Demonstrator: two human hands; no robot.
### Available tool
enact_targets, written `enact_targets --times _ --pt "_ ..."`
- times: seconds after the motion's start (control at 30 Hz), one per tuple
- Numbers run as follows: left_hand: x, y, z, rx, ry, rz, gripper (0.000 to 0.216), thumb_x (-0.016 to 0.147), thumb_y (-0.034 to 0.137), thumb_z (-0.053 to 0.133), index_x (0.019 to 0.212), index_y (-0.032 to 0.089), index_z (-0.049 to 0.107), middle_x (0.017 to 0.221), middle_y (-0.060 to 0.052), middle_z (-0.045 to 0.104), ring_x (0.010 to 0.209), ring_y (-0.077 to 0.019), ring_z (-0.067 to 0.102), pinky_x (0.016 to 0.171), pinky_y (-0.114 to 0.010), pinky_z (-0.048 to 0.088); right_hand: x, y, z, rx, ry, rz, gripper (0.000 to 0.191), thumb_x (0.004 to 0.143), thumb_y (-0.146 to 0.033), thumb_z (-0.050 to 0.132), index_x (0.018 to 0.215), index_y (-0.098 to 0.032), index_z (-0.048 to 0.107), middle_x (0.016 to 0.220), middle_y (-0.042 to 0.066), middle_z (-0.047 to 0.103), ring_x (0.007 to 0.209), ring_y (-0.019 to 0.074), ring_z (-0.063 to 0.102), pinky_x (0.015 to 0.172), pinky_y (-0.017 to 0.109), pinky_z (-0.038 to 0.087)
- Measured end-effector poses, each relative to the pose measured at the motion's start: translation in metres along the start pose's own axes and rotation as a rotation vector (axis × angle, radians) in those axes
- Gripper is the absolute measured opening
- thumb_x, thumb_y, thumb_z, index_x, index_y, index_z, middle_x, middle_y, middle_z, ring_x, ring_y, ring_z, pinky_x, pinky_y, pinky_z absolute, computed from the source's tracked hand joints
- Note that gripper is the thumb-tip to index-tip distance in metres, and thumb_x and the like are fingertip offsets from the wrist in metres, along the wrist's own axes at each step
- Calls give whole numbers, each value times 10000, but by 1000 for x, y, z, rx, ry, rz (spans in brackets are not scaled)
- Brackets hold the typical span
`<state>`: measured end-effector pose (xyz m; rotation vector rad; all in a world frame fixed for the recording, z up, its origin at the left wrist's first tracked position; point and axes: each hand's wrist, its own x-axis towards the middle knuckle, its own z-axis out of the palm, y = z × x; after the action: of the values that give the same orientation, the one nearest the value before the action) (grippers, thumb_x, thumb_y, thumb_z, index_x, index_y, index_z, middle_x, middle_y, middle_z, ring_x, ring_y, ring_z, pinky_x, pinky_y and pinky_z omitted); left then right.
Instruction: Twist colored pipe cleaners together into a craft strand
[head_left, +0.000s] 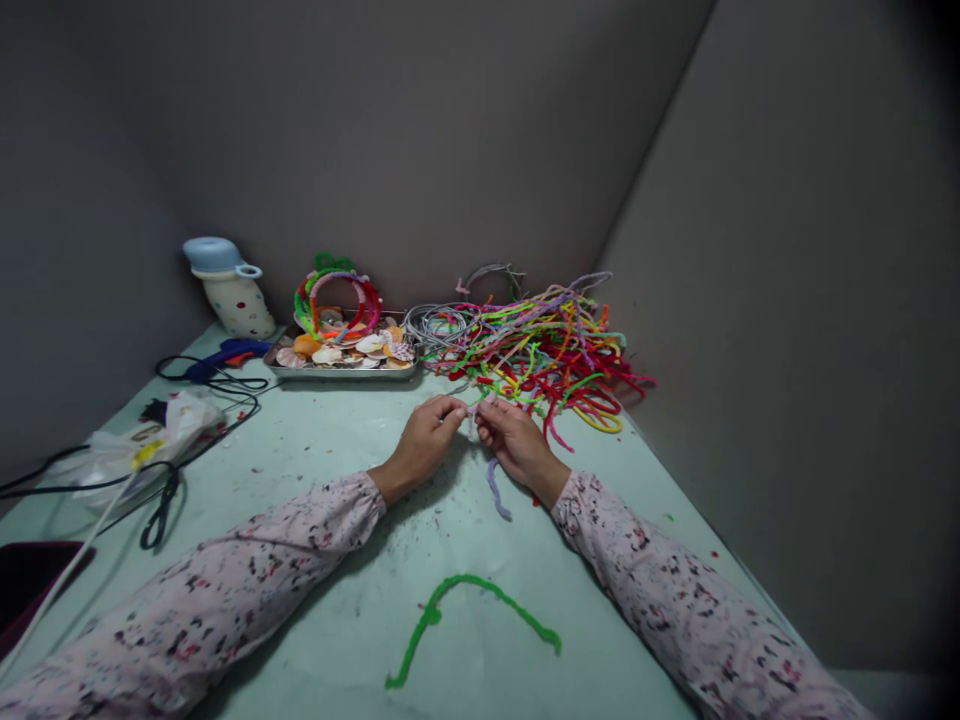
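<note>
Over the middle of the table, my left hand [429, 438] and my right hand [517, 445] meet, fingertips almost touching. Both pinch a pale pinkish pipe cleaner [472, 420], with a short bit of it showing between them. Much of it is covered by my fingers. Just below my right hand hangs or lies a purple pipe cleaner piece [496, 490]; whether it joins the pale one I cannot tell. Nearer to me, a bent green pipe cleaner [469, 579] forms an arch on the table, with a small lump on its left side.
A heap of colourful pipe cleaners [555, 340] lies at the back right beside coiled grey wire [442, 326]. A metal tray [345, 374] holds shells and wrapped rings [367, 300]. Leftward are a bottle [234, 290], black cable [159, 520] and a plastic bag [187, 420]. Walls enclose the table.
</note>
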<state>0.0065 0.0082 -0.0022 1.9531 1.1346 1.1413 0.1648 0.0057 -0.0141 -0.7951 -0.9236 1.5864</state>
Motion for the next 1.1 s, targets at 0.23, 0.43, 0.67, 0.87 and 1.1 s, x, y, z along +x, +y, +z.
enact_targets --times 0.23,0.43,0.67,0.87,1.1 --pt "-1 1 1 -6 3 -5 241 890 324 440 868 164 618 835 -30 619 816 -165 556 770 -279 437 1 0 0 4 -5 5 243 706 -368 744 748 -164 618 657 -33 565 524 47 477 476 173 362" --pt "-1 2 0 17 -1 -5 250 890 329 435 820 169 613 814 -28 619 812 -166 554 753 -268 434 1 0 0 -3 -1 8 266 688 -383 755 742 -165 612 658 -32 571 522 50 478 474 181 360" --pt "0 2 1 -20 -19 -14 261 889 330 425 819 166 616 805 -28 619 793 -164 554 767 -277 437 0 0 1 -15 -6 11 273 688 -389 753 743 -164 610 660 -32 568 526 50 478 480 183 360" --pt "-1 2 1 -22 -23 -16 265 895 339 423 832 169 615 812 -26 617 801 -163 553 757 -270 437 0 0 1 -14 -8 8 284 692 -410 748 742 -172 602 664 -33 566 529 57 469 474 188 363" --pt "-2 3 0 7 9 -19 268 894 349 427 815 171 612 802 -25 626 791 -164 559 735 -265 440 0 -1 2 -11 3 6 289 689 -421 746 730 -173 603 671 -28 570 523 56 484 472 194 359"
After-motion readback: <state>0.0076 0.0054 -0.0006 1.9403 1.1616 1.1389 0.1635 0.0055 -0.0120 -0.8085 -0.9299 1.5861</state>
